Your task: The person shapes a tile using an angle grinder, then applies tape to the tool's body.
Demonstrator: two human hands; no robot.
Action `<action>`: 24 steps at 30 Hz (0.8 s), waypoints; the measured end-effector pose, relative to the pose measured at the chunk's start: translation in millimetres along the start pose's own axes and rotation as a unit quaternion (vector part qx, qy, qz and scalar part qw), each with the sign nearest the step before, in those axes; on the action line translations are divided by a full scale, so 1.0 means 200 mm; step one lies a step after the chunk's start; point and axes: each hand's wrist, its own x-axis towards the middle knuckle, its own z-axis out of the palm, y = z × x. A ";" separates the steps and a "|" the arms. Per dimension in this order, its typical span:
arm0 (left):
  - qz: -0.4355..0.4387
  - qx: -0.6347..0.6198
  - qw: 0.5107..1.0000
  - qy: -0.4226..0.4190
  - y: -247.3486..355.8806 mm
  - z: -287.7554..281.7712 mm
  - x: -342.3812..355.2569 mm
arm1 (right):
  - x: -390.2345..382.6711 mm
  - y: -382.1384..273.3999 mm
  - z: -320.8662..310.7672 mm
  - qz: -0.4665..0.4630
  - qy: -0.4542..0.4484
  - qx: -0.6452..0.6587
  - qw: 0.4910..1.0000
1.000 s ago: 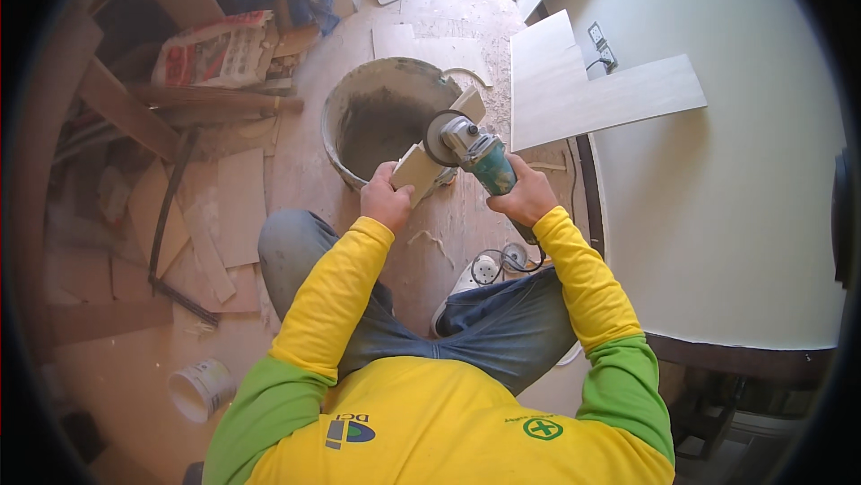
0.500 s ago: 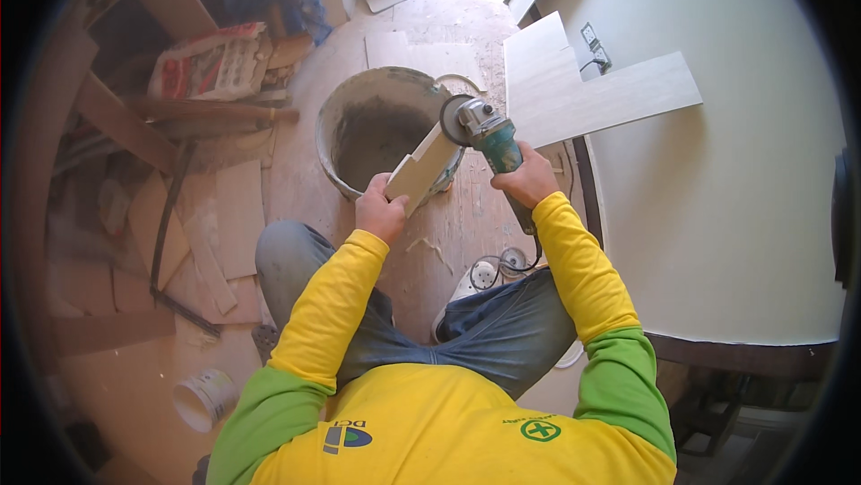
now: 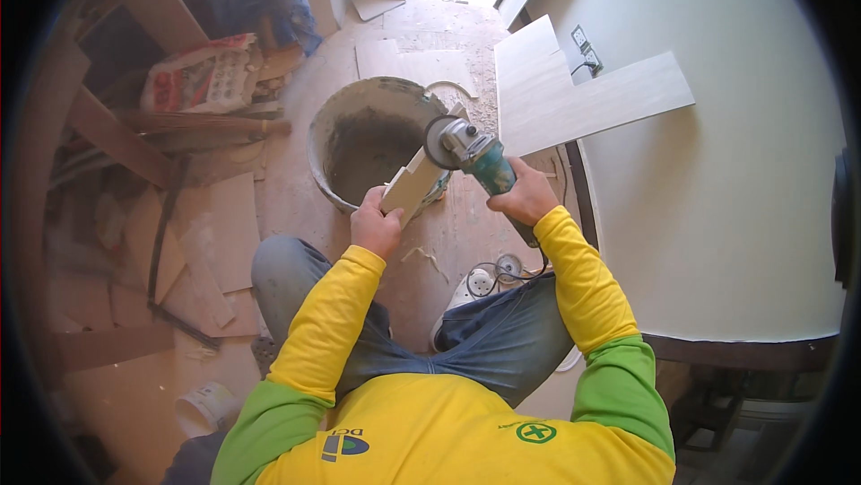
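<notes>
My left hand (image 3: 376, 222) is closed on the near end of a narrow, pale strip of tile (image 3: 414, 182) with a notched edge. The strip slants up and away over the rim of a large mortar-stained bucket (image 3: 327, 171). In my right hand (image 3: 524, 192) is a teal angle grinder (image 3: 487, 165), gripped around its body. The grinder's round disc (image 3: 440, 141) sits at the strip, hiding part of its far half; whether it touches cannot be made out. A black cord (image 3: 541, 262) hangs from the tool's rear end.
An L-shaped pale tile (image 3: 574, 90) leans at the wall beside a socket (image 3: 587, 50). Tile offcuts (image 3: 229, 225), a printed sack (image 3: 202, 77) and a white tub (image 3: 208, 406) lie to the left. A spare disc (image 3: 508, 266) rests near my shoe (image 3: 475, 286).
The grinder has shifted slightly left and toward me, its disc moving from the strip's far end partway along it. More of the strip now shows beyond the disc.
</notes>
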 end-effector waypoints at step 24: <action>0.157 0.046 0.986 0.026 -0.08 0.11 -0.08 | 0.11 0.36 -0.23 0.136 0.170 0.270 0.938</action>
